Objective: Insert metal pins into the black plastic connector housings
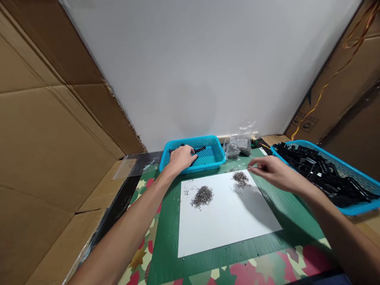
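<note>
Currently, the left hand (182, 156) is over black parts (201, 149) in a basket (192, 139); the right hand (271, 168) hovers near a metal pile (241, 179) on paper (222, 221). Whether either's fingers (259, 160) clamp anything, I cannot tell.

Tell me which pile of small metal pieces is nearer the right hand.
The smaller pile, near the far right corner of the white sheet, is nearer the right hand; the larger pile lies further left.

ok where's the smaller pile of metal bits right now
In the head view, the smaller pile lies near the far right corner of the white sheet, just left of the right hand.
</note>
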Tool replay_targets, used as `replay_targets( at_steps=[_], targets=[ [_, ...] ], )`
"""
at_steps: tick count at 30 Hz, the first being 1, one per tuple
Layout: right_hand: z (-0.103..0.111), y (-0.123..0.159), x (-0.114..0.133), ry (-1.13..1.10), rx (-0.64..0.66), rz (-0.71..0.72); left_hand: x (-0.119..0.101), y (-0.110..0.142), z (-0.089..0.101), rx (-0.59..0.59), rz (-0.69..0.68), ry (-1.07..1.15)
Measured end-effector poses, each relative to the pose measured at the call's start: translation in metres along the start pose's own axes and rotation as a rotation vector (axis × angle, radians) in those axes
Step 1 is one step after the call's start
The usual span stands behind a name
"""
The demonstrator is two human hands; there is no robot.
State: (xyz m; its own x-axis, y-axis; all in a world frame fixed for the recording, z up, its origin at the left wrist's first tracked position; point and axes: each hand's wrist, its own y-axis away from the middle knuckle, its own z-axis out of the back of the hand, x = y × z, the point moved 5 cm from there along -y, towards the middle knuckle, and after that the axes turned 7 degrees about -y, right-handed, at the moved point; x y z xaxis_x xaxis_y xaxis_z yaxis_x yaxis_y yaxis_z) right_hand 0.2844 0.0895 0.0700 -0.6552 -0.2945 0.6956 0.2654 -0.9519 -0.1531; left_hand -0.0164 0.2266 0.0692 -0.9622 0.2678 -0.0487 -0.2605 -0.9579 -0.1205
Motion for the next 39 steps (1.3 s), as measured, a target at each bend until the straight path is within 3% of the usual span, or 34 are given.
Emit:
replay_targets(
  at_steps=[2, 4, 8, 12, 18, 24, 32, 35, 39],
  targets=[
    [-0.027, -0.016, 0.001, 0.049, 0.133, 0.000, -0.006, -0.019, -0.014, 0.077, -0.012, -0.030],
    [-0.047, -0.026, -0.002, 0.022, 0.189, -0.003, -0.011, -0.033, -0.027, 0.138, -0.027, -0.049],
    [-0.069, -0.030, -0.013, -0.014, 0.176, -0.025, -0.015, -0.047, -0.044, 0.179, -0.072, -0.044],
    [-0.079, -0.025, -0.019, -0.007, 0.152, -0.069, -0.012, -0.051, -0.049, 0.136, -0.084, 0.003],
    [-0.084, -0.022, -0.015, 0.011, 0.172, -0.155, 0.000, -0.059, -0.032, -0.085, -0.059, 0.116],
    [-0.086, -0.017, -0.009, 0.018, 0.198, -0.096, 0.020, -0.046, -0.007, -0.256, -0.038, 0.232],
    [-0.089, -0.013, 0.000, -0.286, 0.229, -0.028, 0.043, -0.015, 0.019, -0.406, -0.005, 0.454],
    [-0.090, -0.012, 0.001, -0.434, 0.186, -0.020, 0.041, -0.008, 0.023, -0.424, 0.014, 0.585],
    [-0.090, -0.010, 0.004, -0.643, 0.111, 0.025, 0.018, 0.013, 0.021, -0.322, -0.005, 0.771]
  ],
)
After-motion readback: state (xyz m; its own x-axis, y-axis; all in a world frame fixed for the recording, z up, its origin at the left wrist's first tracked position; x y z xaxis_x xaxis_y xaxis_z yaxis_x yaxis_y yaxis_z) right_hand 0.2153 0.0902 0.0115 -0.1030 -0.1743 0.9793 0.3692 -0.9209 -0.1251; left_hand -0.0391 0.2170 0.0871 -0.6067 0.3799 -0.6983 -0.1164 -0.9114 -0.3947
